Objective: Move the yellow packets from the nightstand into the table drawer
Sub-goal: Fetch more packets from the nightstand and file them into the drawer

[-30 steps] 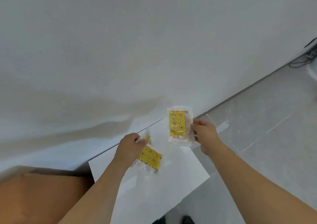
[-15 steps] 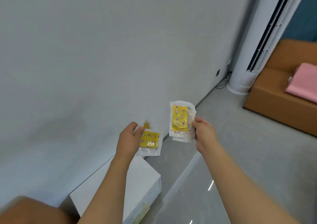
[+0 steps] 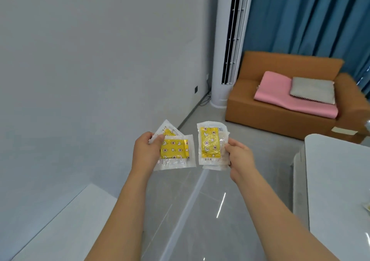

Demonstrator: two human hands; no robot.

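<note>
Head view: left hand [image 3: 145, 152] hides rear packet [image 3: 167, 130].

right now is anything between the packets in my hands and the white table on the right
Nothing visible does. The left hand and right hand hold the yellow packets over bare floor, and the white table lies right. No drawer shows in view.

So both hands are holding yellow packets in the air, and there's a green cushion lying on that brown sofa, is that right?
Nearly. The left hand and right hand do each hold yellow packets in the air, but the cushion on the brown sofa is pink, not green, with a grey cloth on top. The head view shows it.
</note>
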